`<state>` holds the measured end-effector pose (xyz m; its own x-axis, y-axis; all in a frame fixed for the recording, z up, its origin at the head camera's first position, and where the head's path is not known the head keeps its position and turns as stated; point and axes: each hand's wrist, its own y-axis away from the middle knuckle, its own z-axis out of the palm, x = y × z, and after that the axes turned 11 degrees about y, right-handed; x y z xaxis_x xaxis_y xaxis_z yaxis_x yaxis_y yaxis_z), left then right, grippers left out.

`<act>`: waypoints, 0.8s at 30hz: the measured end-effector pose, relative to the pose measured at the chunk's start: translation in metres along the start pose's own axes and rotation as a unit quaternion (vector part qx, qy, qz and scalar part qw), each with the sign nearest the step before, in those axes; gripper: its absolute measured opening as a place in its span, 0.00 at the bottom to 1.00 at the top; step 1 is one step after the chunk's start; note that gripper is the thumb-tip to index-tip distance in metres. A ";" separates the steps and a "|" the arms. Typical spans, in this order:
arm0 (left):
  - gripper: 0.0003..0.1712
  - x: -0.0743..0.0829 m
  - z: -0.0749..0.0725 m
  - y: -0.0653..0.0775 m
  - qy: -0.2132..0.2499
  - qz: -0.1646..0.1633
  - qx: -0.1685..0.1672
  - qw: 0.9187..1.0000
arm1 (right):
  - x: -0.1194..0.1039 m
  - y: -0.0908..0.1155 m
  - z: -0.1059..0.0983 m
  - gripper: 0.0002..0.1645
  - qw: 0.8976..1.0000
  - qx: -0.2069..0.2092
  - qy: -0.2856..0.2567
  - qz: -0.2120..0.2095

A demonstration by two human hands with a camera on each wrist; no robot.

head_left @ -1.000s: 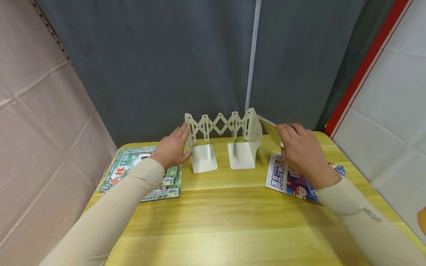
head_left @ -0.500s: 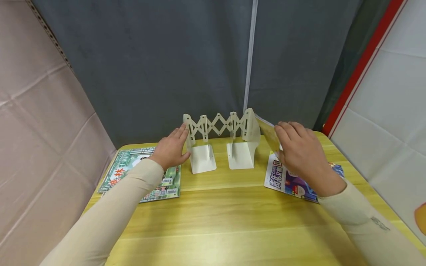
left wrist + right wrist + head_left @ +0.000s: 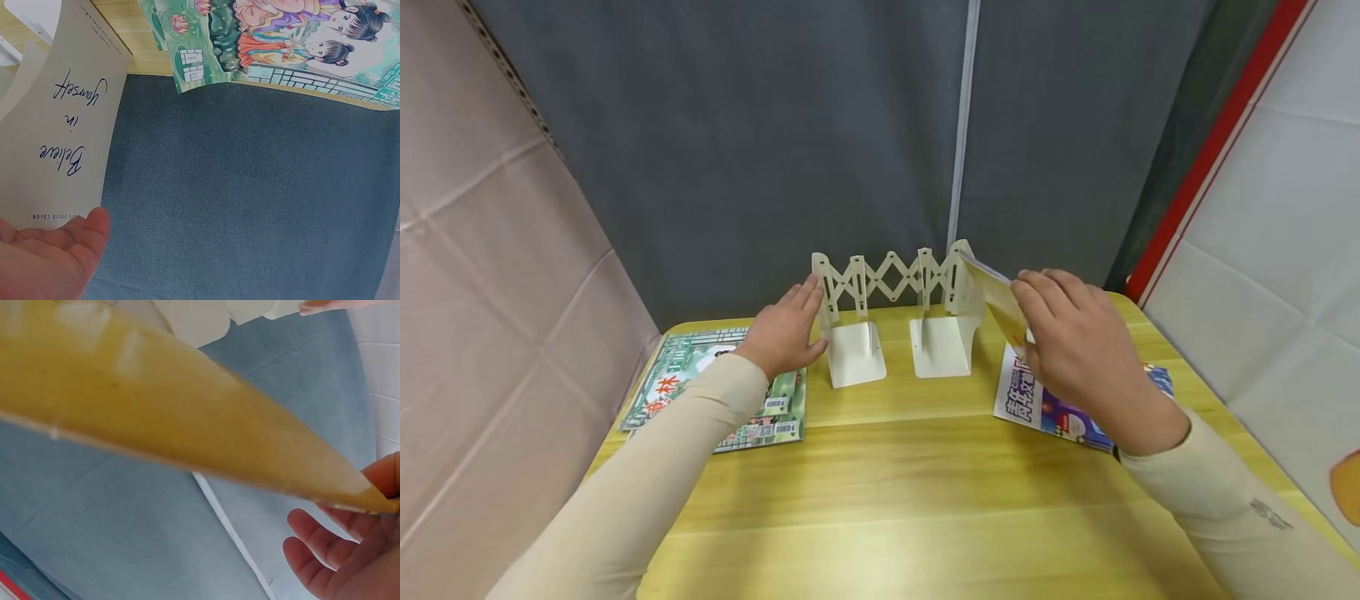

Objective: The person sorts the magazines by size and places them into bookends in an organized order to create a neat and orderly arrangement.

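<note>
A white expandable bookend (image 3: 942, 348) with a criss-cross lattice stands at the back of the wooden table. My left hand (image 3: 781, 333) rests its straight fingers against the bookend's left end panel; in the left wrist view that end panel (image 3: 81, 119) bears the handwriting "Believe in Yourself". On the other side, my right hand (image 3: 1078, 354) pinches a thin yellow-covered magazine (image 3: 1000, 302) by its near edge, holding it raised and tilted. The magazine's far edge overlaps the bookend's right end panel in the head view. Up close, the right wrist view shows its yellow cover (image 3: 156, 400) bowed.
Green illustrated magazines (image 3: 662, 385) lie overlapped on the left of the table (image 3: 880, 492), partly under the left forearm. A purple magazine (image 3: 1022, 398) lies flat below the right hand. Behind the table hangs a dark grey curtain (image 3: 760, 142); pale cloth walls flank both sides.
My right hand has moved slightly left with the yellow magazine, whose far edge now overlaps the bookend's right end panel. The left hand stays against the left panel.
</note>
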<state>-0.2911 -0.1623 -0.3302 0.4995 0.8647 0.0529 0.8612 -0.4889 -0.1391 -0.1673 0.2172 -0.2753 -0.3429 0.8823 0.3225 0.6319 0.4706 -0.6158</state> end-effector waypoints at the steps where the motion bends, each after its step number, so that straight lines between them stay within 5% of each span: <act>1: 0.48 0.000 0.001 0.000 0.000 -0.001 0.000 1.000 | -0.001 0.000 -0.001 0.38 1.000 0.006 -0.003 -0.003; 24: 0.43 -0.004 0.001 0.002 -0.016 -0.013 0.023 1.000 | -0.026 -0.009 -0.009 0.34 0.994 0.097 -0.052 0.005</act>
<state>-0.2913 -0.1667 -0.3315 0.4737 0.8803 0.0252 0.8678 -0.4617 -0.1840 -0.1574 0.1899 -0.2714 -0.4135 0.8764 0.2470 0.4930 0.4436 -0.7485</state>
